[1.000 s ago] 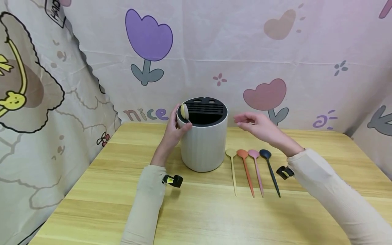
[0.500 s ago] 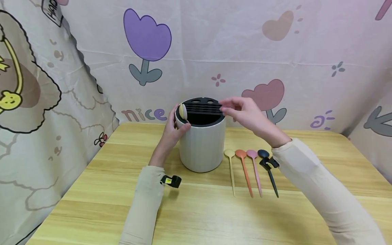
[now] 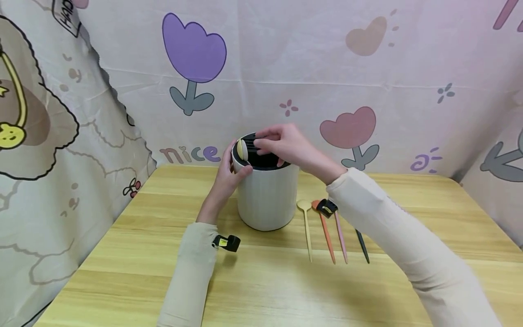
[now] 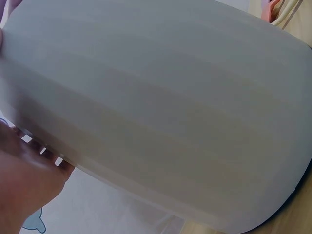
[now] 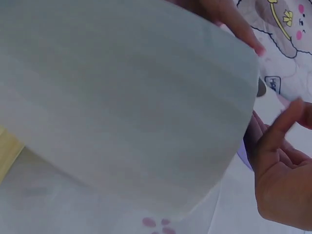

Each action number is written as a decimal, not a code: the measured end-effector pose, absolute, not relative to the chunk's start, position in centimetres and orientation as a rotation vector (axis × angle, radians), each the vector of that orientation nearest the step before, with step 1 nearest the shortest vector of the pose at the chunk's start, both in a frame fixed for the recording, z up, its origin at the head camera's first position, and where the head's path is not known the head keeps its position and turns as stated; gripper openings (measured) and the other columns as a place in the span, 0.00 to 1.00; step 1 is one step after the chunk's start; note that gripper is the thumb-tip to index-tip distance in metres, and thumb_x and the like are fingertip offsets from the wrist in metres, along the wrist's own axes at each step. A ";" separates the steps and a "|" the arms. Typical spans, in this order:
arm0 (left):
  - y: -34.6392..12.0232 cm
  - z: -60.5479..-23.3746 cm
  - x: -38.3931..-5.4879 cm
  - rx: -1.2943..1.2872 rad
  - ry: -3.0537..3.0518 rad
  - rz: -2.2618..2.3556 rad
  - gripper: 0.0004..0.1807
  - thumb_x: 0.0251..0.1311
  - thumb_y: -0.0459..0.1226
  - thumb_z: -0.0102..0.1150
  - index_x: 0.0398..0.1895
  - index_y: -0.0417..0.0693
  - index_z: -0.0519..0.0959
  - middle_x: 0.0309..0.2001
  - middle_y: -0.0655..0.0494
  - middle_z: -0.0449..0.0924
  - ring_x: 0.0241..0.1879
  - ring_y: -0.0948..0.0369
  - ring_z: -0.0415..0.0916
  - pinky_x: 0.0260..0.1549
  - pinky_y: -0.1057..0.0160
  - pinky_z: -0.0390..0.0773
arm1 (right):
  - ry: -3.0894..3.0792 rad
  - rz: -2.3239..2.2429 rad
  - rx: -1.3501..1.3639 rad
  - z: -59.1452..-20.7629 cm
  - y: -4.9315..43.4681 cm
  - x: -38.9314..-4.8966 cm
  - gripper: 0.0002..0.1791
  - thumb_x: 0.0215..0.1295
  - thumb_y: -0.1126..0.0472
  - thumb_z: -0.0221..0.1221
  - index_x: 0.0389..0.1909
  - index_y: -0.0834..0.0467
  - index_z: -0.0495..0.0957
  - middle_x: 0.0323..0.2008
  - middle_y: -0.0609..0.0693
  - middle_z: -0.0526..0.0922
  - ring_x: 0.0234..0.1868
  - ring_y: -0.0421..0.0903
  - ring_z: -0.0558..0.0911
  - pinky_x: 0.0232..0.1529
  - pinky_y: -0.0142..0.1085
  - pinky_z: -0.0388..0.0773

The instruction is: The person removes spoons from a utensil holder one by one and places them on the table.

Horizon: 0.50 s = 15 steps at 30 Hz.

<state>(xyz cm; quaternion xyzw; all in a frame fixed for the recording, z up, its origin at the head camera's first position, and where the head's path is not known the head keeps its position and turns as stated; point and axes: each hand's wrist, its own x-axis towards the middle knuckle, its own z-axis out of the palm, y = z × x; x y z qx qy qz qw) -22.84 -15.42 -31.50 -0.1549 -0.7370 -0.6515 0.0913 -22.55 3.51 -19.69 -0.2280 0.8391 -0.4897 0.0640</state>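
A white ribbed utensil holder (image 3: 265, 200) with a black slotted top stands upright on the table. My left hand (image 3: 226, 179) grips its left side, thumb over the front rim. At the rim's left, a rounded pale yellow and whitish utensil head (image 3: 242, 150) sticks up from the opening. My right hand (image 3: 292, 147) hovers over the opening, fingers loosely bent and pointing at that head, with nothing seen between them. In the right wrist view, the right thumb and fingers (image 5: 280, 126) are apart, beside the holder's top. The holder fills most of the left wrist view.
Right of the holder, spoons lie side by side on the wooden table (image 3: 261, 290): cream (image 3: 304, 206), orange (image 3: 326, 236), pink (image 3: 341, 238) and dark blue (image 3: 362, 247). The right forearm partly covers them. A printed cloth (image 3: 261, 54) hangs behind.
My right hand has moved left from beside the holder to above its opening, near the utensil head. My left hand keeps its grip on the holder.
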 end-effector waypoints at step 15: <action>-15.5 -31.6 -23.0 -0.459 -2.188 -1.926 0.73 0.31 0.77 0.61 0.77 0.49 0.44 0.74 0.48 0.46 0.71 0.51 0.47 0.67 0.47 0.54 | 2.795 -1.227 -0.887 -21.2 0.6 -22.9 0.12 0.63 0.59 0.61 0.44 0.60 0.84 0.36 0.49 0.87 0.40 0.40 0.83 0.43 0.32 0.76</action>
